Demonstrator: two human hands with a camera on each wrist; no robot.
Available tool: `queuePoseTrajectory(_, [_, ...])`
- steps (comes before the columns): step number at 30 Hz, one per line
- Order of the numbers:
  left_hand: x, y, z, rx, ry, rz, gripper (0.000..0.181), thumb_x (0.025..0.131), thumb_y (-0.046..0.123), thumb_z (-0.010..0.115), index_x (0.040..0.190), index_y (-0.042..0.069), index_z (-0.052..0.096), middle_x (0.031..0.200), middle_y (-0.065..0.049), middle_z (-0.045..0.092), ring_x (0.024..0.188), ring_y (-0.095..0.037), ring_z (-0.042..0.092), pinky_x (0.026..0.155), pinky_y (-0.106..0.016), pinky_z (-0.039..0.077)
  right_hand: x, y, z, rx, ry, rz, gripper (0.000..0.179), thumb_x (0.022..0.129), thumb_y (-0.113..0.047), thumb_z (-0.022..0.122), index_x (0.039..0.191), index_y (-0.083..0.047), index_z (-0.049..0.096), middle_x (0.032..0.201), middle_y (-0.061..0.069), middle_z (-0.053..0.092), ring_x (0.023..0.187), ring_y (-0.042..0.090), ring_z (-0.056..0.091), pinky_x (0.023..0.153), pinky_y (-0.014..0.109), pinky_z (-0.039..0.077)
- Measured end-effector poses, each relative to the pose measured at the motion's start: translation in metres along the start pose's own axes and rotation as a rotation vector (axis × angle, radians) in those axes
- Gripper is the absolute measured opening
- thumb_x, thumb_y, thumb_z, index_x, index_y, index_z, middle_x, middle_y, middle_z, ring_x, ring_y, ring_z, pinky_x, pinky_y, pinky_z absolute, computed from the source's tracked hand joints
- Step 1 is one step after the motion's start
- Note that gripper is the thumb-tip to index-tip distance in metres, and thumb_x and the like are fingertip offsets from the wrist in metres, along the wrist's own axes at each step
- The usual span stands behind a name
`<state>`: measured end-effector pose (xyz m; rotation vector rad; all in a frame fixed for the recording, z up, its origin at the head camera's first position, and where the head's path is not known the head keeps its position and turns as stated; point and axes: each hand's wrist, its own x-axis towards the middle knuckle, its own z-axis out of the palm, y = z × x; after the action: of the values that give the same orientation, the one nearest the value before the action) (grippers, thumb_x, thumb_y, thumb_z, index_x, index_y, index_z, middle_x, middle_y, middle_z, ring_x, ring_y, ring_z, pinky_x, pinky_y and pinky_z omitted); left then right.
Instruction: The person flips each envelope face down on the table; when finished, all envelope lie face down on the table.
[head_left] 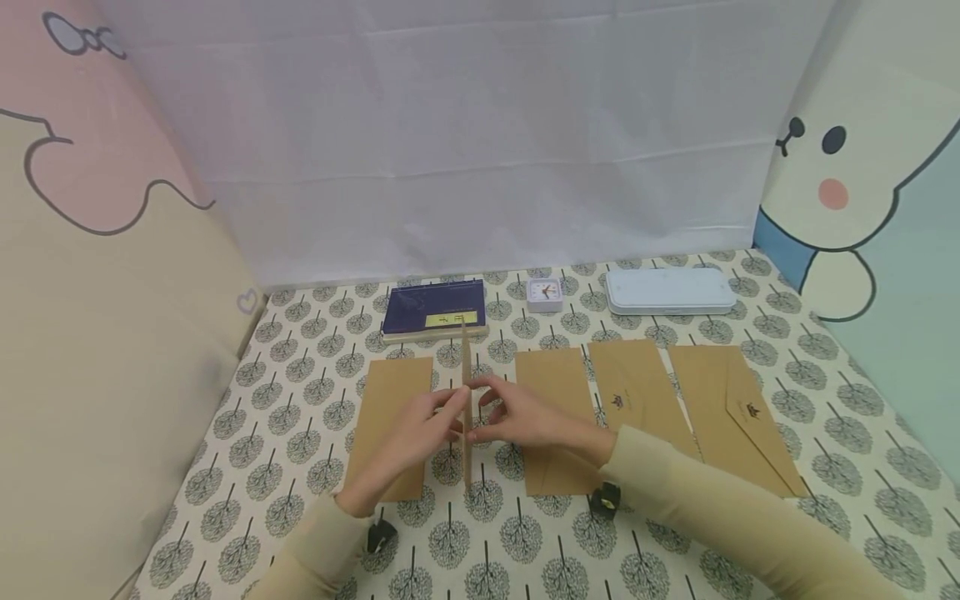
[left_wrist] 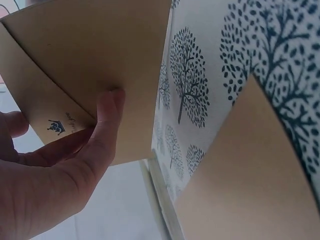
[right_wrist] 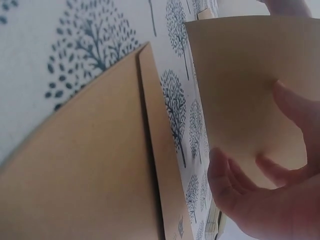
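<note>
A brown kraft envelope (head_left: pixel 467 467) stands on edge between the two hands, seen almost edge-on in the head view. My left hand (head_left: pixel 427 423) pinches it from the left, fingers against the side with the flap and small crown print, as the left wrist view shows. From the right, my right hand (head_left: pixel 521 414) holds the same envelope with curved fingers and thumb at its plain side (right_wrist: pixel 235 75). One brown envelope (head_left: pixel 393 408) lies flat beyond the left hand. Another flat envelope (head_left: pixel 551 375) lies partly under the right wrist.
Two more envelopes, a middle one (head_left: pixel 637 387) and a far-right one (head_left: pixel 720 392), lie flap up on the tree-print tablecloth (head_left: pixel 292 467). Along the back are a dark blue book (head_left: pixel 420 300), a small white clock (head_left: pixel 544 295) and a pale blue case (head_left: pixel 667 290).
</note>
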<state>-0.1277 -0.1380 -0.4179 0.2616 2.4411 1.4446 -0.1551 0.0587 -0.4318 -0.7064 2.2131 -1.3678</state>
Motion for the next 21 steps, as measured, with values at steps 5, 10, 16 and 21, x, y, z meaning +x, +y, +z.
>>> queuePoseTrajectory(5, [-0.0007,0.002,-0.0009,-0.052,0.008,0.015,0.063,0.099,0.051,0.041,0.128,-0.004,0.055,0.102,-0.017,0.066,0.074,-0.02,0.067,0.073,-0.035,0.055,-0.0009,-0.0005,-0.0006,-0.02,0.026,-0.013,0.072,0.079,-0.029,0.079,0.139,-0.015,0.042,0.132,0.02,0.048,0.107,0.034,0.057,0.083,0.041,0.051])
queuePoseTrajectory(10, [-0.0002,0.0017,-0.0015,-0.155,0.003,0.05,0.054,0.102,0.041,0.042,0.115,-0.007,0.061,0.101,-0.021,0.066,0.076,-0.025,0.067,0.072,-0.035,0.056,-0.0021,0.0005,-0.0012,-0.034,0.037,0.013,0.075,0.078,-0.032,0.079,0.14,-0.017,0.04,0.134,0.021,0.046,0.103,0.031,0.06,0.08,0.038,0.052])
queuePoseTrajectory(16, [-0.0025,0.0038,-0.0023,-0.236,0.042,0.057,0.043,0.103,0.032,0.044,0.096,-0.005,0.063,0.099,-0.018,0.066,0.08,-0.028,0.068,0.073,-0.037,0.056,-0.0036,0.003,-0.0019,-0.024,0.036,0.039,0.077,0.079,-0.035,0.079,0.142,-0.019,0.037,0.134,0.027,0.044,0.093,0.023,0.065,0.078,0.037,0.054])
queuePoseTrajectory(21, [-0.0061,0.0084,-0.0059,-0.26,0.051,0.043,0.038,0.103,0.028,0.044,0.09,-0.004,0.06,0.096,-0.017,0.066,0.083,-0.028,0.067,0.075,-0.037,0.055,-0.0044,0.0044,-0.0025,0.011,0.031,0.039,0.077,0.08,-0.033,0.078,0.142,-0.018,0.035,0.131,0.027,0.046,0.087,0.02,0.067,0.073,0.035,0.055])
